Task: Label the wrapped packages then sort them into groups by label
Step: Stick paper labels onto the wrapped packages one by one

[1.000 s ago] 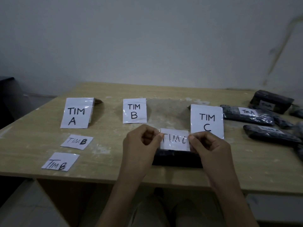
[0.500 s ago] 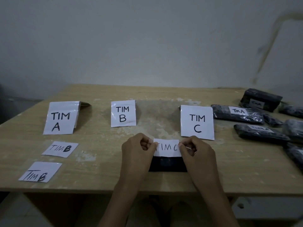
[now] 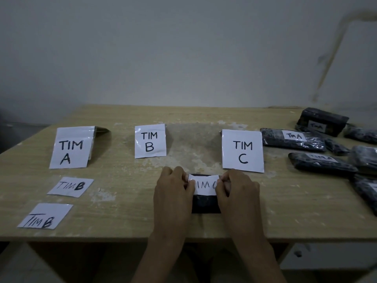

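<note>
**Head view.** We see the left hand and the right hand side by side near the front edge of the table. Each has its fingers curled and pinches one end of the small paper TIM C label. The left fingers cover the first letter.

The label spans the gap between the two hands and lies over the far half of the black wrapped package. This package rests flat on the table, directly between the hands. Its near half shows dark below the label, and both its ends are hidden by the hands. We cannot tell whether the label already sticks to the wrap.

- **Beyond the grip:** the TIM C sign sits just past the right hand. The TIM B sign sits past the left hand, apart from it.
- **Left of the grip:** the TIM A sign sits well away. Two loose TIM B labels lie flat nearer the front edge.
- **Right of the grip:** a cluster of wrapped packages lies well apart from the right hand. Two of their labels read TIM A, and a third is too blurred to read.
</note>
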